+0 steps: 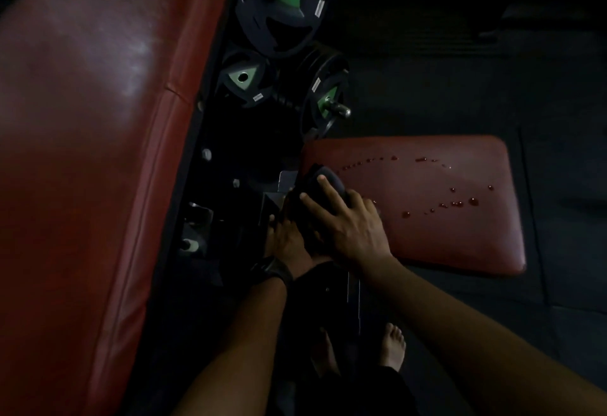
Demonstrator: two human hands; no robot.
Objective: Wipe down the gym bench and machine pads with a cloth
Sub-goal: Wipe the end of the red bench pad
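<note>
A red seat pad [427, 238] lies to the right, with water droplets [456, 203] scattered over its top. A dark cloth [311, 176] sits bunched at the pad's left end. My right hand [348, 228] presses on the cloth with its fingers stretched over it. My left hand [284, 241], with a watch on its wrist, lies just left of and partly under the right hand, by the machine frame; its fingers are mostly hidden. A long red back pad [82, 152] fills the left side and shines as if damp.
Black weight plates with green hubs [279, 14] hang on pegs between the two pads. Dark metal frame parts and bolts [207, 154] sit beside the back pad. My bare feet [392, 346] stand on the dark rubber floor [492, 70].
</note>
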